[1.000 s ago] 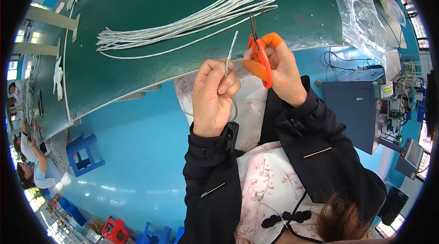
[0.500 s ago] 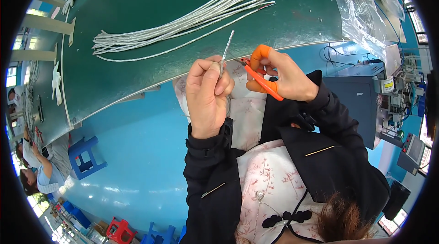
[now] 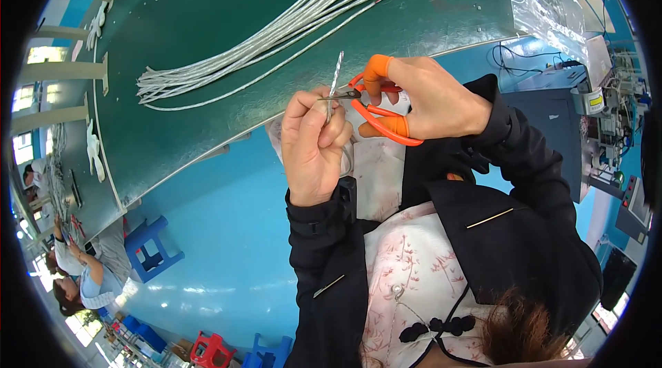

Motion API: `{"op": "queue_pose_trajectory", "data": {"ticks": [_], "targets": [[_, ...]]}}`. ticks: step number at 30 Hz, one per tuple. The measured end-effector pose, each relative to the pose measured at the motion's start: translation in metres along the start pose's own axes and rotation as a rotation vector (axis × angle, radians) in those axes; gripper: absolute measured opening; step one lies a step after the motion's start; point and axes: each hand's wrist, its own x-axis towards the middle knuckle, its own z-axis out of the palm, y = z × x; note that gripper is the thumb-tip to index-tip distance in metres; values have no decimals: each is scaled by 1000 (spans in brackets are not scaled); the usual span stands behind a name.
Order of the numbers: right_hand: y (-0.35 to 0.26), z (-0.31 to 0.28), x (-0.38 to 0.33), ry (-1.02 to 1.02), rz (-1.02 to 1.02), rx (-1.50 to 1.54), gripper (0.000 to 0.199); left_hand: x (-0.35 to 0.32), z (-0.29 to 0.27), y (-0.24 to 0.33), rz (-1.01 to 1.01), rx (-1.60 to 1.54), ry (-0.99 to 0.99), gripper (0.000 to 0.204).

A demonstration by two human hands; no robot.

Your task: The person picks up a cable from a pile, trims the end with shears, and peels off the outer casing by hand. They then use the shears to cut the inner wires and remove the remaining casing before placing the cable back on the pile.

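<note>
My left hand (image 3: 312, 144) pinches a silvery cable (image 3: 336, 73) between thumb and forefinger, its end sticking up above the fingers. Orange finger covers sit on the thumb and forefinger of my right hand (image 3: 434, 95), which grips a pair of orange-handled scissors (image 3: 378, 117). The dark blades reach across the cable just above my left thumb; whether they touch it I cannot tell. Beyond both hands, a bundle of silvery cables (image 3: 269, 33) lies on the green table (image 3: 186, 2), with one cable (image 3: 276, 74) set apart along its near side.
Clear plastic bags (image 3: 541, 2) lie at the table's right end. White gloves (image 3: 94, 151) rest by the left edge. A dark cabinet (image 3: 541, 120) stands to the right. Blue stool (image 3: 153, 247) and red stool (image 3: 211, 351) are on the floor; another person (image 3: 89, 285) works far left.
My right hand has brought the scissors left, so the blades now lie across the cable at my left fingertips. The view has shifted slightly.
</note>
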Motion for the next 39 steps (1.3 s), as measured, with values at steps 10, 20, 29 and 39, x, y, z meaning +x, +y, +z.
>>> {"op": "queue_pose_trajectory", "data": {"ticks": [10, 20, 29, 39], "targets": [[-1, -7, 3, -42, -58, -121, 39, 2, -4, -3, 34, 73, -31, 6], [9, -12, 12, -104, -132, 24, 31, -2, -7, 1, -112, -154, -165, 6], [16, -14, 14, -131, -149, 83, 29, -4, -5, 4, -212, -394, -108, 8], [7, -14, 12, -101, -123, 32, 29, -3, -7, -2, -58, -128, -120, 5]]}}
